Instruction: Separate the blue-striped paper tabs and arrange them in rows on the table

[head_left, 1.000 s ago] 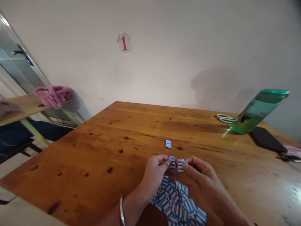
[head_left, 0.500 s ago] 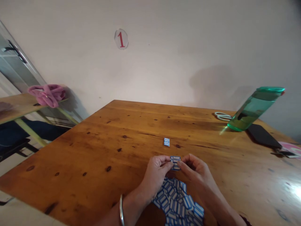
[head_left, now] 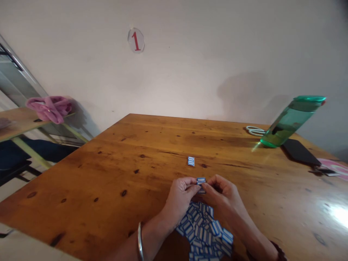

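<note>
Currently pinching small blue-and-white striped rectangle (head_left: 201,180) at opposite edges, with thumb and fingers of left hand (head_left: 179,197) and right hand (head_left: 227,193) closed on it; holding it between heap of blue-and-white rectangles (head_left: 202,232) and single blue-and-white card (head_left: 191,161), above knotty brown wooden table (head_left: 95,177).

Held cards (head_left: 201,179) partly covered by left hand (head_left: 180,197) and right hand (head_left: 226,194), count unclear, card pile (head_left: 201,232) cropped at bottom, door (head_left: 15,78) at left

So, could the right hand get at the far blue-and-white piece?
Probably yes: only tabletop shows between the right hand and the far piece, though that hand holds a nearer piece.
</note>
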Available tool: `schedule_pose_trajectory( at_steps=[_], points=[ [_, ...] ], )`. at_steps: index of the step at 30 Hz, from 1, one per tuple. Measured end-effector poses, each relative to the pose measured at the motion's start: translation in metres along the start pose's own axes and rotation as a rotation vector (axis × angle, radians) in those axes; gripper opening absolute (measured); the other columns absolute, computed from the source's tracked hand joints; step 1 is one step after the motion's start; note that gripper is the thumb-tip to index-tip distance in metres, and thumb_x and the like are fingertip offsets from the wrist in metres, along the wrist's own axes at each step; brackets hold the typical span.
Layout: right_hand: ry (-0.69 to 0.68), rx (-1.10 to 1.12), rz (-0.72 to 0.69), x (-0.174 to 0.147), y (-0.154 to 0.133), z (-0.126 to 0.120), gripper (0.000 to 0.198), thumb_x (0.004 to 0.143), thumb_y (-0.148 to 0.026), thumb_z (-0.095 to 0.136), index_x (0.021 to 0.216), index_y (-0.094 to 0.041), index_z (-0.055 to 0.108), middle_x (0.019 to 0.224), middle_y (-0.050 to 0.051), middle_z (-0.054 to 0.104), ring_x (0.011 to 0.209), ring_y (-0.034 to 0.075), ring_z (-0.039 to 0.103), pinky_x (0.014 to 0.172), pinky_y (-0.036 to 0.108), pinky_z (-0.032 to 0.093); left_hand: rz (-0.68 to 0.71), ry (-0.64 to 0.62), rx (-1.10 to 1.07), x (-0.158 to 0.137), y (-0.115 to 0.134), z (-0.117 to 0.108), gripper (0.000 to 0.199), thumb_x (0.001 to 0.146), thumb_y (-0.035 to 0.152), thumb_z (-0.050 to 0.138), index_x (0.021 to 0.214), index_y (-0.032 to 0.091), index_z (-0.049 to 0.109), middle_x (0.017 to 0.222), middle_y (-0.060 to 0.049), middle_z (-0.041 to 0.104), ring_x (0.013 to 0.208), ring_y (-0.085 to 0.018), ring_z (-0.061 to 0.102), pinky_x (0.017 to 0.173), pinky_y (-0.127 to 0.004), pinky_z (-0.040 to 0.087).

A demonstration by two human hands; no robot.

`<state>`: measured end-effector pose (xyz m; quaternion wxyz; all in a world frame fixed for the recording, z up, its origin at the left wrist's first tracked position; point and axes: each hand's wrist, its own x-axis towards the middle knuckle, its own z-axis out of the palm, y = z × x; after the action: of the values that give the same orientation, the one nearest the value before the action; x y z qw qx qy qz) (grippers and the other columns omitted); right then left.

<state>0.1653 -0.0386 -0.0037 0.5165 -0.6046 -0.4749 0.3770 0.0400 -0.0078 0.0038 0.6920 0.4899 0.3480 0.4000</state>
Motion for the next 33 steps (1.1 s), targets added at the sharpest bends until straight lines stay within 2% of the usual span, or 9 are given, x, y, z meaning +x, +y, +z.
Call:
schedule_pose_trajectory(
  at_steps=[6, 10, 15, 17, 19, 22, 28, 31, 33],
  points=[
    [0.022, -0.115, -0.069, -0.001, -0.001, 0.001, 0.024, 0.07, -0.035, 0.056, 0.055, -0.019, 0.047, 0.049, -0.005, 0.044, 0.047, 0.01, 0.04, 0.043, 0.021, 0.032, -0.027, 0.025, 0.005, -0.001, 0.0, 0.0, 0.011, 0.065, 0.024, 0.064, 0.067, 0.014, 0.067, 0.065, -0.002, 0.065, 0.065, -0.015, 0.059, 0.064, -0.024, 0.044],
    [-0.067, -0.157, -0.104, -0.001, -0.006, -0.004, 0.022, 0.075, -0.035, 0.053, 0.061, -0.018, 0.05, 0.053, -0.003, 0.049, 0.049, 0.011, 0.044, 0.044, 0.021, 0.034, -0.039, 0.093, -0.05, 0.0, 0.006, -0.004, 0.009, 0.064, 0.023, 0.064, 0.062, 0.013, 0.065, 0.06, -0.001, 0.064, 0.057, -0.013, 0.058, 0.061, -0.024, 0.045],
    [-0.427, -0.417, -0.199, -0.004, -0.014, -0.01, 0.009, 0.072, -0.015, 0.053, 0.074, -0.018, 0.061, 0.064, -0.001, 0.059, 0.056, 0.012, 0.052, 0.052, 0.021, 0.038, -0.006, 0.232, -0.208, 0.001, 0.019, -0.015, 0.012, 0.061, 0.024, 0.068, 0.066, 0.013, 0.065, 0.066, -0.004, 0.068, 0.063, -0.016, 0.062, 0.061, -0.026, 0.049],
    [-0.574, -0.52, -0.269, -0.006, -0.014, -0.01, 0.025, 0.066, -0.009, 0.056, 0.087, -0.019, 0.065, 0.074, 0.001, 0.062, 0.065, 0.014, 0.055, 0.059, 0.023, 0.04, 0.011, 0.242, -0.225, 0.001, 0.022, -0.018, 0.014, 0.061, 0.025, 0.069, 0.067, 0.013, 0.065, 0.069, -0.005, 0.069, 0.065, -0.016, 0.062, 0.06, -0.027, 0.049],
    [-0.639, -0.591, -0.309, -0.008, -0.011, -0.01, 0.038, 0.064, -0.007, 0.057, 0.098, -0.022, 0.063, 0.087, 0.003, 0.061, 0.074, 0.016, 0.056, 0.066, 0.025, 0.042, 0.016, 0.233, -0.235, 0.001, 0.022, -0.02, 0.014, 0.061, 0.025, 0.069, 0.067, 0.013, 0.065, 0.069, -0.005, 0.069, 0.065, -0.016, 0.062, 0.06, -0.027, 0.05],
    [-0.66, -0.656, -0.327, -0.009, -0.006, -0.009, 0.041, 0.065, -0.007, 0.057, 0.102, -0.023, 0.061, 0.097, 0.005, 0.059, 0.084, 0.019, 0.056, 0.073, 0.028, 0.042, 0.003, 0.217, -0.237, 0.001, 0.021, -0.02, 0.016, 0.062, 0.026, 0.07, 0.07, 0.013, 0.065, 0.07, -0.006, 0.069, 0.065, -0.016, 0.063, 0.06, -0.027, 0.05],
    [-0.627, -0.687, -0.358, -0.01, -0.002, -0.008, 0.034, 0.065, -0.005, 0.054, 0.092, -0.023, 0.06, 0.092, 0.003, 0.057, 0.081, 0.018, 0.055, 0.07, 0.027, 0.042, -0.033, 0.209, -0.2, 0.0, 0.021, -0.02, 0.024, 0.061, 0.031, 0.07, 0.073, 0.011, 0.065, 0.072, -0.007, 0.069, 0.067, -0.016, 0.063, 0.061, -0.025, 0.049],
    [-0.556, -0.615, -0.368, -0.008, -0.003, -0.006, 0.023, 0.061, -0.003, 0.053, 0.075, -0.02, 0.059, 0.08, 0.001, 0.057, 0.069, 0.015, 0.053, 0.061, 0.024, 0.04, -0.035, 0.203, -0.19, 0.0, 0.021, -0.02, 0.022, 0.063, 0.03, 0.069, 0.073, 0.011, 0.065, 0.071, -0.007, 0.069, 0.064, -0.015, 0.062, 0.061, -0.025, 0.049],
    [-0.497, -0.509, -0.285, -0.006, -0.004, -0.005, 0.015, 0.061, -0.005, 0.052, 0.063, -0.019, 0.055, 0.066, -0.001, 0.054, 0.058, 0.013, 0.05, 0.053, 0.022, 0.037, -0.029, 0.206, -0.199, 0.0, 0.021, -0.02, 0.021, 0.062, 0.03, 0.07, 0.071, 0.011, 0.065, 0.07, -0.006, 0.069, 0.063, -0.014, 0.062, 0.06, -0.025, 0.05]
  ],
)
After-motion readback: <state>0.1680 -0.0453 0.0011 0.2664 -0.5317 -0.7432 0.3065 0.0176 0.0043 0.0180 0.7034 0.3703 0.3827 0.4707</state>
